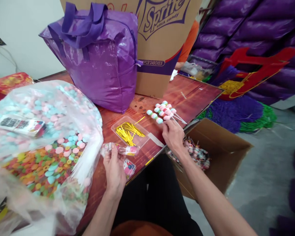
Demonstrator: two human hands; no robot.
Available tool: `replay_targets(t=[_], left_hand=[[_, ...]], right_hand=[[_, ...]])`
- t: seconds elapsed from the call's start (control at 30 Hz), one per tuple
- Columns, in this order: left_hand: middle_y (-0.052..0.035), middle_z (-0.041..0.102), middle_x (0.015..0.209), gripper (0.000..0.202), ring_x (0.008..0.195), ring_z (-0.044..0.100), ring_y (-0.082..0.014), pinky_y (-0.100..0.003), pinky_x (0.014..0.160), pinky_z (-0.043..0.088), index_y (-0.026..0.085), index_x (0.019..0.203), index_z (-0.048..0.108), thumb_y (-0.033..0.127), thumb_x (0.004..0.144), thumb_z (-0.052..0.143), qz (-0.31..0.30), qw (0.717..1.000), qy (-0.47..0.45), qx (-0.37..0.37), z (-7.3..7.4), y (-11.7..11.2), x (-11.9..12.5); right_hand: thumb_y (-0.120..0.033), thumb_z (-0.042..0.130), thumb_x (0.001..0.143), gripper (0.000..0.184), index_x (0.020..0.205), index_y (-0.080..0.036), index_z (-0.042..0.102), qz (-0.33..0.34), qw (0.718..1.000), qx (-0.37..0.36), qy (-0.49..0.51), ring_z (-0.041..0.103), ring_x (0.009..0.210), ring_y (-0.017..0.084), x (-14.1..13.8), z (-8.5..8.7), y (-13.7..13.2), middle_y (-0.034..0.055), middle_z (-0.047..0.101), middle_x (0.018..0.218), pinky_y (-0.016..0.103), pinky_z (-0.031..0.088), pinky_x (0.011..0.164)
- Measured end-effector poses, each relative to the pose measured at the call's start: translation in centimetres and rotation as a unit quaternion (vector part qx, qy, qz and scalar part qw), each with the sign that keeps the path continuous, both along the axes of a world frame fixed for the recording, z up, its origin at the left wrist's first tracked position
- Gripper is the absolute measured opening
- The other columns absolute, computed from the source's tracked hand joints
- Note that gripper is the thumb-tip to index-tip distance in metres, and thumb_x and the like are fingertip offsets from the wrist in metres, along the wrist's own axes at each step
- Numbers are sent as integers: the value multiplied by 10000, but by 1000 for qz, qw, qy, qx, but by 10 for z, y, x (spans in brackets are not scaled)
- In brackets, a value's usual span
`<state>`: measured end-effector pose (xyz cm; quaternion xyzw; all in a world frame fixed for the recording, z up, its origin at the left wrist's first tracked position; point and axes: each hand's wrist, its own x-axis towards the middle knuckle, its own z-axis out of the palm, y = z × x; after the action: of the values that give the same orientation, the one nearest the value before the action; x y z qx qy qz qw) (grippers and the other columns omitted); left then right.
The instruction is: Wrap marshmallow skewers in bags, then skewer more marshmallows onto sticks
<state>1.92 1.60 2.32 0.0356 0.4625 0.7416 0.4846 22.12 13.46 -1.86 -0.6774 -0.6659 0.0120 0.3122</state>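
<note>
My left hand (114, 173) pinches a clear printed plastic bag (129, 150) between thumb and fingers, above the table's front edge. My right hand (173, 134) is closed at the near side of a small pile of candy skewers (165, 109), pastel pink, blue and white balls on white sticks. Its fingers appear to grip the nearest skewer (154, 116), whose stick the hand hides. Between the hands sits a shallow clear tray (147, 141) of gold twist ties (129, 131). More printed bags (129, 167) lie at the table edge beside my left hand.
A large plastic sack of loose candies (46, 114) covers the left side. Behind stand a purple zip bag (100, 62) and a big carton (152, 82). An open cardboard box (218, 137) with wrapped skewers stands below the right edge. Another person's orange sleeve (188, 44) shows behind the carton.
</note>
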Motion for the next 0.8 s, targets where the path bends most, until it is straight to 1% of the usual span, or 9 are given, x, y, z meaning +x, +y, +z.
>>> replay_targets(t=[0.07,0.1,0.13,0.17,0.27,0.37,0.47,0.63,0.8], left_hand=[[52,633,735,451,662,603,-76,-231,677,502,169,785,585,436,603,899,13,1000,4,4,-1,0,0],[52,630,734,456,664,599,-76,-229,674,498,171,786,584,444,601,898,16,1000,5,5,-1,-1,0],[51,630,736,460,666,595,-75,-226,670,494,172,791,585,450,599,898,18,1000,4,6,-2,-2,0],[50,631,739,465,667,592,-75,-221,665,489,173,798,588,453,595,899,20,1000,4,6,-2,-3,0],[46,634,749,476,671,589,-72,-206,650,472,174,809,595,461,585,902,26,1000,2,2,-3,-5,-2],[42,635,750,476,661,592,-72,-201,635,458,172,815,599,462,588,900,32,999,-2,3,-4,-8,-5],[42,634,738,469,631,584,-69,-205,616,450,170,809,599,465,595,895,31,1000,-1,3,-4,-11,-6],[39,638,736,466,641,603,-76,-208,625,460,172,808,594,465,604,892,12,1000,-3,16,-3,-15,-6],[31,650,750,462,661,631,-94,-234,672,496,177,836,589,484,633,869,10,1000,23,16,-4,-17,-9]], right_hand=[[-240,541,906,163,831,-171,668,35,987,31,153,597,727,199,-7,7,-24,50,683,786,299,433,694],[-285,566,906,168,826,-177,667,48,972,29,229,583,676,182,-11,11,-39,24,665,736,287,439,664],[-313,578,910,181,832,-180,672,58,956,17,288,584,668,175,-16,15,-55,16,667,737,278,442,642],[-325,592,906,185,823,-183,677,69,943,7,325,586,673,171,-20,20,-71,10,667,742,271,445,632],[-298,636,883,149,792,-193,689,100,924,-9,370,578,644,157,-29,30,-119,-7,640,700,259,454,609],[-226,643,884,105,796,-202,696,129,916,10,379,579,628,146,-29,35,-154,-2,638,724,248,455,578],[-151,644,886,103,820,-214,693,155,919,40,359,597,659,146,-24,35,-174,2,646,754,243,466,590],[-60,639,890,160,877,-216,673,218,928,65,293,611,682,132,-12,37,-182,-1,651,776,233,478,623],[-37,616,901,189,951,-209,677,274,938,71,202,626,722,135,-2,44,-180,19,656,815,239,496,682]])
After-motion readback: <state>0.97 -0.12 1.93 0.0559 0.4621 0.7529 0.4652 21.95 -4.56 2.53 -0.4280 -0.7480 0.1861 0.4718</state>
